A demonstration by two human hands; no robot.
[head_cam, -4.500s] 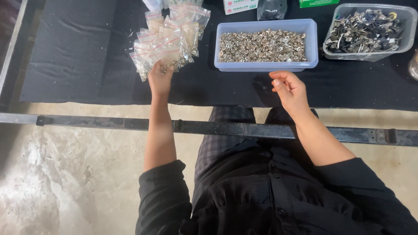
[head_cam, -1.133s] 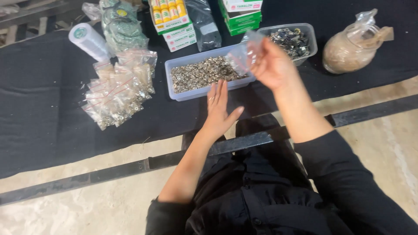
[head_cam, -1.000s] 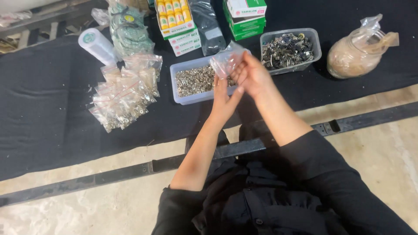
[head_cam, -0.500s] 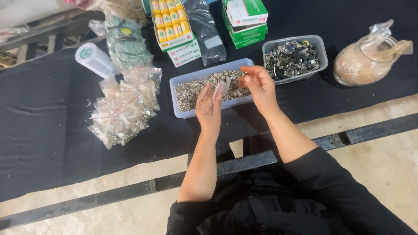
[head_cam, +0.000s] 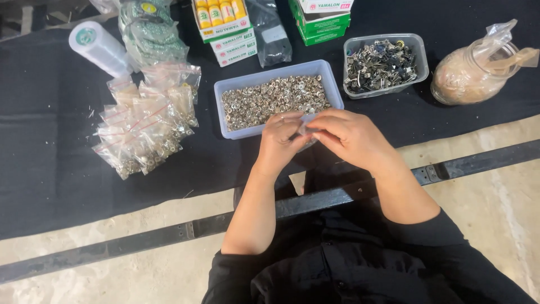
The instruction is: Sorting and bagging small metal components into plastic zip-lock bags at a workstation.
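Both hands' fingers (head_cam: pixel 292 125) pinching a small clear bag (head_cam: pixel 306 130) beside the blue tray (head_cam: pixel 332 90) of silvery rings (head_cam: pixel 273 101).

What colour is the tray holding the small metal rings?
Pale blue, translucent plastic tray; head view shows it, just beyond both hands.

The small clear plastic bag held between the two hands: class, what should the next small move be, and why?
Probably pinch the small clear plastic bag shut along its top. Both the left hand and right hand grip it together just in front of the pale blue plastic tray of small silvery metal rings, and a pile of filled clear bags lies to the left.
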